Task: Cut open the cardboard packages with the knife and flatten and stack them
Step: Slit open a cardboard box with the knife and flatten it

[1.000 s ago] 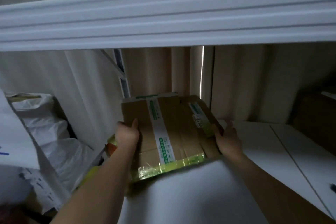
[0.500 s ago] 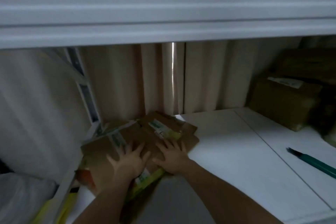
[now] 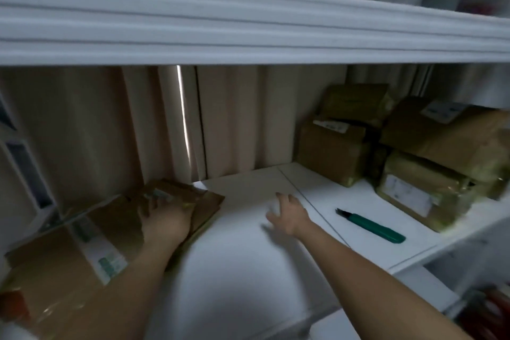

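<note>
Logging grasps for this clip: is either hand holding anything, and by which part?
Nothing is gripped. The left hand rests on top of the flattened cardboard; the right hand is over the white shelf, empty, short of the knife.

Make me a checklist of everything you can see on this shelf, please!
Surface: white shelf, seam across it.
Job's things: flattened cardboard at left; green knife lying at right; taped packages stacked beyond the knife.
Clutter: nothing seen.
Hands: left hand rests on the cardboard; right hand open over the shelf, blurred, holding nothing.
Cables: nothing seen.
Surroundings: beige curtain behind; upper shelf edge overhead.
</note>
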